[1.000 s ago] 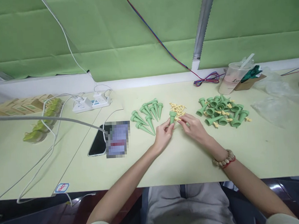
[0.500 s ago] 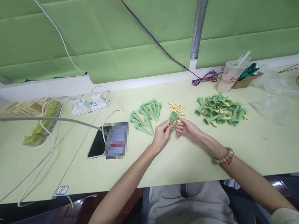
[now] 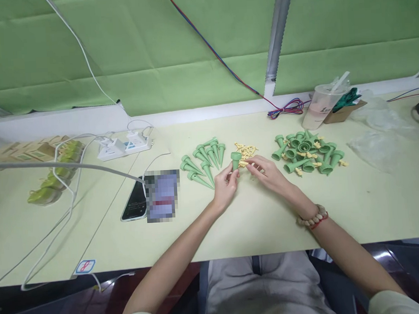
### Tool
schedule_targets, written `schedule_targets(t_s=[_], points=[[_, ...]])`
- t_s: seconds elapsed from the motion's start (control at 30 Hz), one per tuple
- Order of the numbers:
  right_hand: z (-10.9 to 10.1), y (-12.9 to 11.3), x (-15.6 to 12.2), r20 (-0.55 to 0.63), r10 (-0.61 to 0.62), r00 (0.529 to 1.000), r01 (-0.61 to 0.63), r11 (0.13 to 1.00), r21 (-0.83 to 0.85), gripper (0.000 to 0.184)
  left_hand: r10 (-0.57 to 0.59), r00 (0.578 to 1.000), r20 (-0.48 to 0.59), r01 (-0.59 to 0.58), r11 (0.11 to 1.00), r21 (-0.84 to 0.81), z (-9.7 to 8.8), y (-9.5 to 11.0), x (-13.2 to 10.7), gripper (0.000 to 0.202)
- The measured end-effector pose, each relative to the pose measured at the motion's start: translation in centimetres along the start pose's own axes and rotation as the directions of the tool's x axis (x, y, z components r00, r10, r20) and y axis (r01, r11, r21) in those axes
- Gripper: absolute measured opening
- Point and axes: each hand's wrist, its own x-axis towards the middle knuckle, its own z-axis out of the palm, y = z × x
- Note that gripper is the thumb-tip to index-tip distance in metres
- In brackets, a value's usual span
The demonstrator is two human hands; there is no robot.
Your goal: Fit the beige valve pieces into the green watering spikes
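Observation:
My left hand (image 3: 226, 186) is closed round a green plastic cone (image 3: 235, 160), held upright with its wide mouth up. My right hand (image 3: 268, 173) lies just to the right, its fingertips pinched at the near edge of a small pile of yellow pegs (image 3: 244, 150); I cannot make out whether a peg is between them. To the left lies a row of plain green cones (image 3: 204, 160). On the right lies a heap of green cones fitted with yellow pegs (image 3: 308, 152).
A phone (image 3: 135, 205) with a cable lies at the left, behind it a white power strip (image 3: 123, 145). Small boxes (image 3: 51, 177) stand at far left. A plastic cup (image 3: 318, 106), a cardboard box and clear bags (image 3: 380, 138) sit at back right.
My hands came together at the cone half a second ago. Now they are apart again: the left hand has tipped the cone upright, and the right has gone back to the yellow pegs.

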Motion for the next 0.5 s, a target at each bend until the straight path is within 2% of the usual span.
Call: schedule_targets(t_s=[0.1, 0.2, 0.37, 0.5], points=[[-0.60, 0.38, 0.04, 0.087, -0.050, 0.995, 0.065, 0.981, -0.184, 0.028, -0.015, 0.997, 0.074, 0.013, 1.000, 0.024, -0.20, -0.35, 0.05, 0.026], [-0.67, 0.76, 0.02, 0.165, -0.082, 0.983, 0.128, 0.947, -0.294, 0.028, -0.061, 0.988, 0.139, 0.062, 0.998, -0.008, -0.16, -0.65, -0.05, 0.030], [-0.04, 0.65, -0.15, 0.181, -0.123, 0.976, 0.169, 0.950, -0.263, 0.033, -0.141, 0.964, 0.225, 0.172, 0.977, -0.127, 0.12, -0.26, -0.20, 0.036], [0.13, 0.12, -0.25, 0.164, -0.079, 0.983, 0.110, 0.975, -0.191, 0.035, -0.158, 0.967, 0.199, 0.190, 0.970, -0.150, 0.08, 0.25, -0.15, 0.042]])
